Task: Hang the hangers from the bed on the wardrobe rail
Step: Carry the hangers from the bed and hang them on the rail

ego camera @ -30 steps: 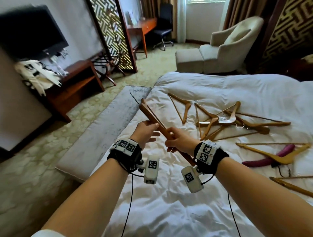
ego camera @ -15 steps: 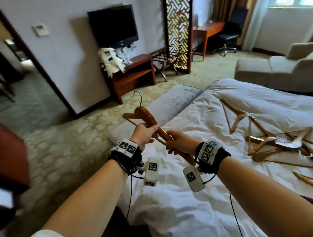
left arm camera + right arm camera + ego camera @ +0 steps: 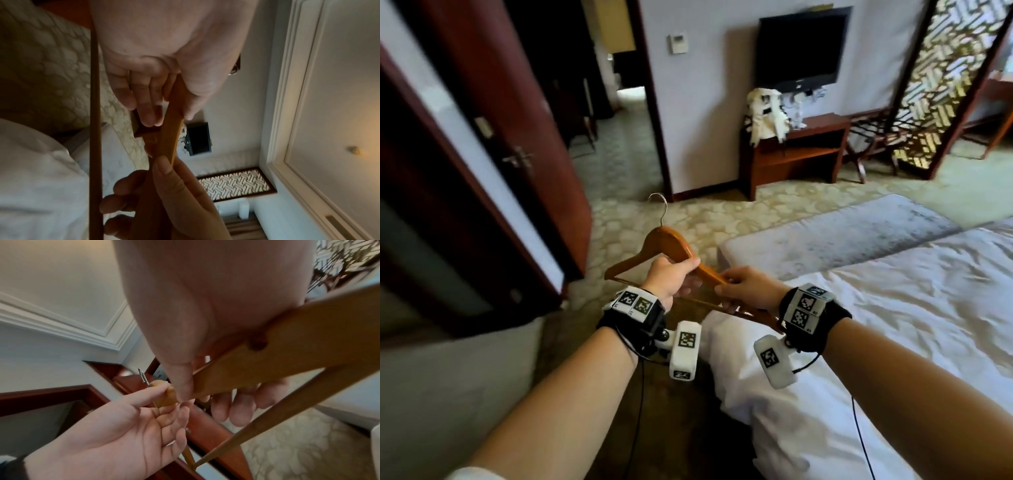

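Hangers: one wooden hanger (image 3: 671, 245), judged light, rigid and smooth, is pinched on its right shoulder arm by left hand (image 3: 671, 279) and right hand (image 3: 748, 286), fingers curled, hook free.

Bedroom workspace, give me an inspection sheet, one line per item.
Surface: bed, rumpled white sheet, bare where visible.
Job's things: one wooden hanger held in the air, hook up; wardrobe rail not seen.
Clutter: white bundle on the TV stand.
Grips: left hand and right hand both grip the hanger.
Cables: black wrist leads hang over the bed.
Surroundings: TV, open door, bench.
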